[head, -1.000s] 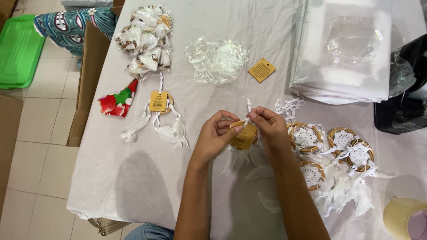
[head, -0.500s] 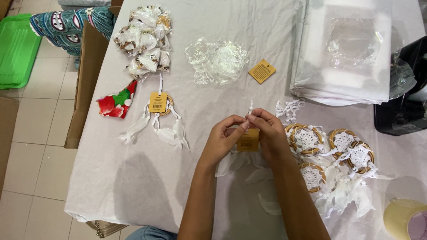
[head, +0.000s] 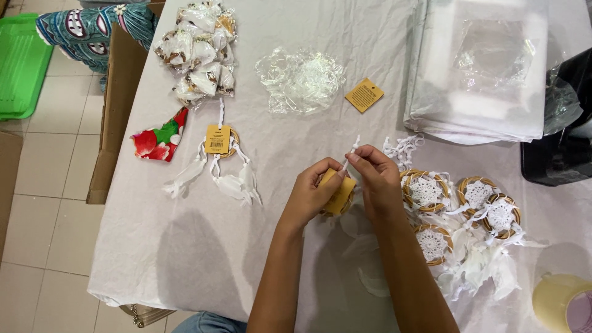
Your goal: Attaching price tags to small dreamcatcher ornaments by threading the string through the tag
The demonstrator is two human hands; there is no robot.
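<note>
My left hand (head: 316,192) grips a small dreamcatcher with a yellow card tag (head: 340,192) just above the white tablecloth (head: 185,259). My right hand (head: 377,179) pinches the white cord (head: 353,148) that sticks up from its top. White feathers (head: 369,259) hang below it, partly hidden by my forearms. To the right lies a pile of several wicker-ringed dreamcatchers (head: 464,209) with white webs and feathers. A finished tagged dreamcatcher (head: 219,155) lies flat to the left.
Bagged dreamcatchers (head: 198,50) lie at the back left, crumpled clear plastic (head: 301,80) and a loose yellow tag (head: 364,95) in the middle, a stack of clear bags (head: 482,68) back right. A tape roll (head: 562,301) sits front right. A cardboard box (head: 116,105) and a green tray (head: 21,66) stand left.
Both hands have kept the dreamcatcher in the same spot while my fingers shifted along the cord and tag. The feathers below swung slightly.
</note>
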